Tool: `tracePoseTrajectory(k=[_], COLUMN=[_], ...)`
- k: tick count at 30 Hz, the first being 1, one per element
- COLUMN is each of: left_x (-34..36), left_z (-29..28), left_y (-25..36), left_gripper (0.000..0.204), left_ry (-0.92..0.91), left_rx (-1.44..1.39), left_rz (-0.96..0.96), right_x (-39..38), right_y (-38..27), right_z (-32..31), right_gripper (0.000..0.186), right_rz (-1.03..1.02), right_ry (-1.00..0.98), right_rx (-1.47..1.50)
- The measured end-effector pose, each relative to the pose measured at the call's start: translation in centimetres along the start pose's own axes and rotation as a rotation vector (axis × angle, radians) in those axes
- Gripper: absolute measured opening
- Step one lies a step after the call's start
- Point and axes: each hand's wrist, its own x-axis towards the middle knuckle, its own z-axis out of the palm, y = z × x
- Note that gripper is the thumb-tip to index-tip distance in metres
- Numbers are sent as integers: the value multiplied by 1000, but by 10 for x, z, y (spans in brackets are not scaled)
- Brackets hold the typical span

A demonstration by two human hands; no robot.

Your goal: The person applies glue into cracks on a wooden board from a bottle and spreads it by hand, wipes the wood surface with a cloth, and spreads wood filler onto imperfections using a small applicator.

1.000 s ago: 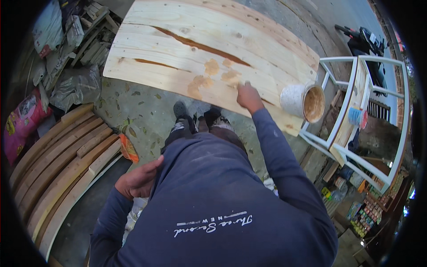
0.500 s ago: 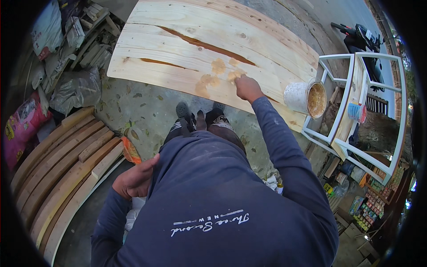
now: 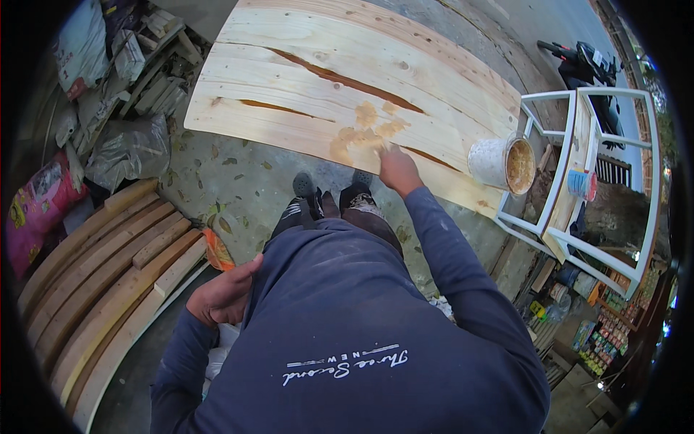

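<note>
A pale wooden tabletop [image 3: 289, 101] of joined boards lies in front of me, with long dark brown filled cracks in it. Close to its near edge, my right hand [image 3: 399, 171] is closed, its fingertips down at wet tan filler patches [image 3: 354, 145]. What those fingers grip, if anything, is hidden. To the right of this hand, a white bucket [image 3: 488, 160] stained with tan paste sits tilted toward the tabletop's right end. My left hand [image 3: 228, 295] hangs by my left side with fingers stretched out, beside my shirt, holding nothing visible.
Curved wooden pieces [image 3: 108, 267] are stacked at the left, next to an orange bag [image 3: 217, 249]. A white frame [image 3: 571, 163] bearing a small blue and red can [image 3: 580, 184] stands right. Scrap wood and plastic bags [image 3: 130, 152] fill the far left. A motorbike [image 3: 589, 61] is behind.
My right hand has moved nearer to me and slightly left across the tabletop, over the filler patches. The view has shifted slightly. My left hand stays by my side.
</note>
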Motion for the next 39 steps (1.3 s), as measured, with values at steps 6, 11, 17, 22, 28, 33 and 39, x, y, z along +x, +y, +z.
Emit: tracePoseTrajectory(k=[6, 11, 17, 22, 28, 33, 39], left_x=[-2, -5, -5, -20, -7, -7, -14], left_z=[-6, -17, -27, 7, -21, -30, -12], left_y=[7, 8, 17, 30, 37, 39, 48], left_gripper=[71, 73, 74, 74, 71, 75, 66], left_ry=[7, -18, -22, 127, -46, -78, -34], left_rx=[59, 47, 77, 271, 108, 159, 149], left_rz=[-28, -52, -44, 1, -121, -147, -87], right_x=[28, 28, 2, -24, 1, -42, -54], right_y=[11, 47, 65, 30, 16, 70, 63], right_z=[-7, -8, -5, 33, -6, 66, 20], right_gripper=[20, 22, 23, 30, 36, 33, 28], right_rz=[-45, -62, 48, 242, 444, 671, 550], right_ry=[-61, -47, -95, 1, 14, -213, 102], right_rx=[-152, -189, -170, 1, 993, 1196, 646])
